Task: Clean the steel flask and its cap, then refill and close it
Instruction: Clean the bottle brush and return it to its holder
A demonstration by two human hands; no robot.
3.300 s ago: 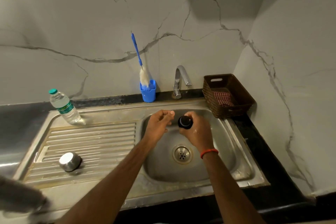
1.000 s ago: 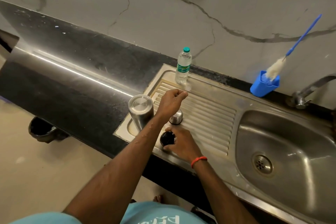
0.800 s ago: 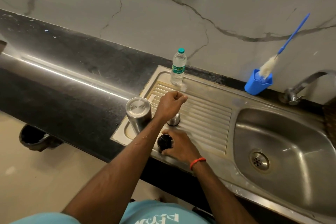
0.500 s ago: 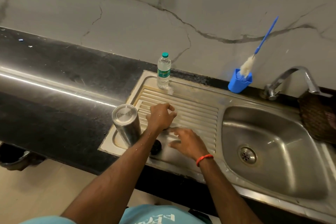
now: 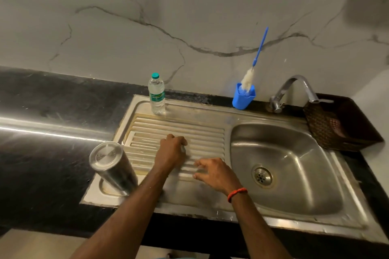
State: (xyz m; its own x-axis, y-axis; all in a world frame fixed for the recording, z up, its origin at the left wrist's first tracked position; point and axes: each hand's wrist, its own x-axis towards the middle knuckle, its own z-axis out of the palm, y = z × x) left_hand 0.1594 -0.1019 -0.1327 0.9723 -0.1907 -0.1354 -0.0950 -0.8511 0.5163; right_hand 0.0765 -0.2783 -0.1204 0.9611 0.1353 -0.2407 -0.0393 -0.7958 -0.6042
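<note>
The steel flask (image 5: 111, 166) stands upside down on the front left corner of the drainboard (image 5: 202, 132). My left hand (image 5: 171, 150) is to its right, fingers curled down over the small steel cap (image 5: 183, 149), of which only a sliver shows at the fingertips. My right hand (image 5: 214, 171) hovers just right of it over the ribs, fingers spread and holding nothing. The black inner cap lies behind my left forearm and is hidden.
A plastic water bottle (image 5: 156, 94) stands at the drainboard's back edge. A blue cup (image 5: 243, 96) with a bottle brush (image 5: 260, 48), the tap (image 5: 294, 86) and a brown basket (image 5: 341, 126) line the back right. The sink basin (image 5: 290, 153) is at right, black counter (image 5: 52, 111) at left.
My right hand set the black cap down on the drainboard's front edge, let go and drew back with fingers spread. My left hand closed over the steel cap. The view swung right.
</note>
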